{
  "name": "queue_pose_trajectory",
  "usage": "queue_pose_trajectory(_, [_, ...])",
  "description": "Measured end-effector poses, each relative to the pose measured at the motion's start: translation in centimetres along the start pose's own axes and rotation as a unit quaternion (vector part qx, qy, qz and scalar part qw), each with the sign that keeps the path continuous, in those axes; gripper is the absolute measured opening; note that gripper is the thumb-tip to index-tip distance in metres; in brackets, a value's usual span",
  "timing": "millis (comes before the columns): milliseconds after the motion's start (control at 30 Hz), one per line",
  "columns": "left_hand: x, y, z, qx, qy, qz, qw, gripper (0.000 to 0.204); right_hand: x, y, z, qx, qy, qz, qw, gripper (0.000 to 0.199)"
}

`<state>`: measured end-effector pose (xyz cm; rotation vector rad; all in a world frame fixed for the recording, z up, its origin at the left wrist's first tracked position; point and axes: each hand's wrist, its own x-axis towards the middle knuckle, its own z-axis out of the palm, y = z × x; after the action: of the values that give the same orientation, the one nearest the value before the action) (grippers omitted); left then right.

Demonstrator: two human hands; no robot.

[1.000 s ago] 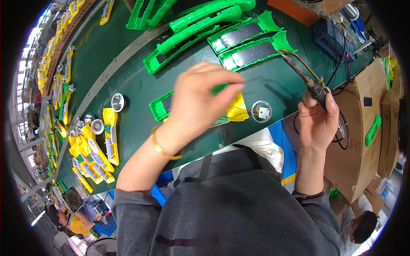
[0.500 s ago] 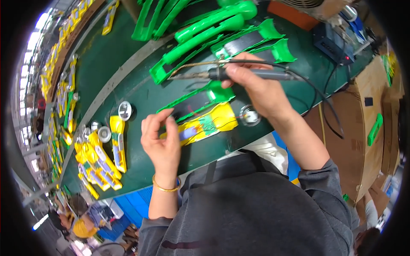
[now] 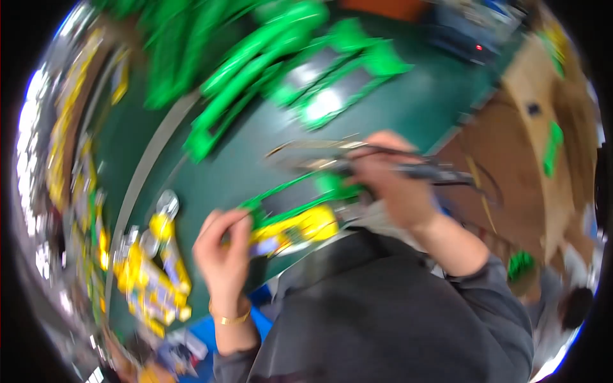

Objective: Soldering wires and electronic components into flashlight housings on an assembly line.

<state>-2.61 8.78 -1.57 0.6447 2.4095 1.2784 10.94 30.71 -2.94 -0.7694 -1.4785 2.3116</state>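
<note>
My right hand (image 3: pixel 393 179) is wrapped round a soldering iron (image 3: pixel 418 171), whose metal tip and thin side tube point left above the table; motion smears them. Below the tip lies an open green plastic housing (image 3: pixel 329 185). Alongside it, nearer my body, is a yellow housing (image 3: pixel 319 221) with a bluish part and wires inside, blurred now. My left hand (image 3: pixel 220 252) is at the left end of these two housings, thumb and index finger brought together. Whether anything thin is pinched between them cannot be made out.
Several green housings (image 3: pixel 255 70) lie at the back of the dark green table (image 3: pixel 242 172). A pile of yellow housings (image 3: pixel 147 284) with round metallic parts sits at left. At back right stands a dark box with a red light (image 3: pixel 463 38); cardboard (image 3: pixel 491 172) is beyond the table's right edge.
The whole view has shifted and blurred, with the table's things turned and lower. The iron is still in my right hand, now closer to the near green housing. My left hand keeps its pinch.
</note>
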Motion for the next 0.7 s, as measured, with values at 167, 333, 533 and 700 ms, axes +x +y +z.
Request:
queue_pose_trajectory(167, [0.2, 0.4, -1.9, 0.105, -0.028, 0.001, 0.994, 0.007, 1.5, -1.7, 1.7, -0.041, -0.056, -0.029, 0.997, 0.009])
queue_pose_trajectory(333, [0.6, 0.8, -2.3, 0.168, -0.106, 0.013, 0.98, 0.007, 1.6, -1.1, 2.1, -0.212, -0.135, -0.059, 0.966, 0.012])
queue_pose_trajectory(533, [1.5, 2.0, -1.5, 0.296, -0.115, 0.08, 0.945, 0.003, 1.5, -0.5, 1.9, -0.201, -0.155, -0.056, 0.966, 0.014])
queue_pose_trajectory(700, [1.4, 2.5, -1.0, 0.359, -0.103, 0.111, 0.921, 0.002, 1.4, -1.1, 2.1, -0.231, -0.146, -0.034, 0.961, 0.016])
